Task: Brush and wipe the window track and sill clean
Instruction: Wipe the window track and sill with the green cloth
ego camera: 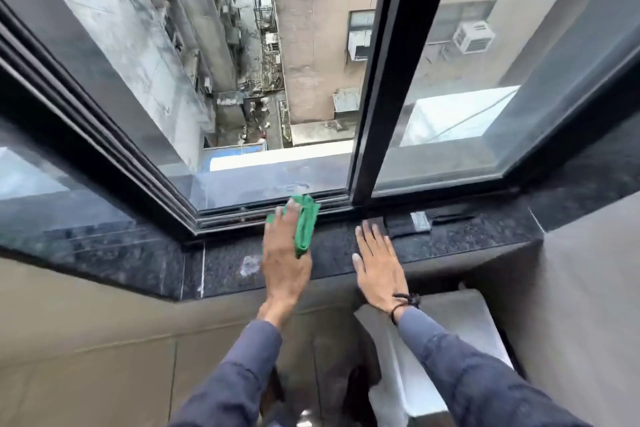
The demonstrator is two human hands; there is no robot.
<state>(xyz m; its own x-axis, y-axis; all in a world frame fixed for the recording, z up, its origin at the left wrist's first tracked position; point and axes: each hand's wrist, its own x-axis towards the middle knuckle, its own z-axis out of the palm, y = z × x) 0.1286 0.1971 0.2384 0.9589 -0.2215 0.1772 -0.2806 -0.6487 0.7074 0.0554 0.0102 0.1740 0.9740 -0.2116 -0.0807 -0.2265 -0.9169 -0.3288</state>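
Note:
My left hand presses a green cloth onto the dark window track, with its fingertips at the rails and its palm over the black granite sill. The cloth sticks out from under the hand on the right side. My right hand lies flat and open on the sill, fingers spread, holding nothing. A black brush lies on the sill just beyond the right fingertips, against the frame.
The window is slid open, with a deep drop to an alley outside. A black vertical sash frame stands just right of the cloth. A whitish stain marks the sill left of my left hand. A white object sits below the sill at right.

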